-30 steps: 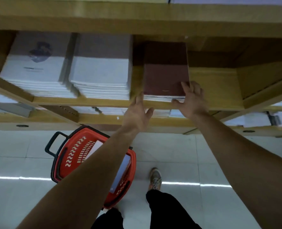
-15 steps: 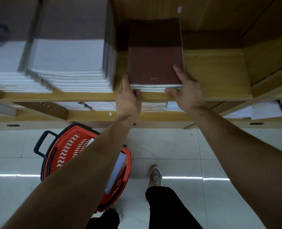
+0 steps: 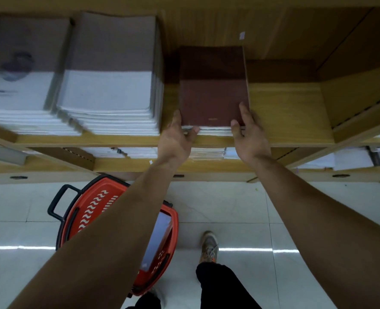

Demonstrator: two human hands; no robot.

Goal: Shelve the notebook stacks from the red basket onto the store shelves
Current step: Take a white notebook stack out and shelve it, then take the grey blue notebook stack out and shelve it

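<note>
Bracketing the maroon notebook stack (image 3: pixel 213 90) at its front corners, open left hand (image 3: pixel 175 139) and open right hand (image 3: pixel 250 137) steady slippery, loose covers; best squared from both sides.

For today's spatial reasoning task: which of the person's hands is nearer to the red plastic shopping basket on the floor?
Left. The left hand is at the shelf almost directly above the red plastic shopping basket; the right hand is farther right.
</note>
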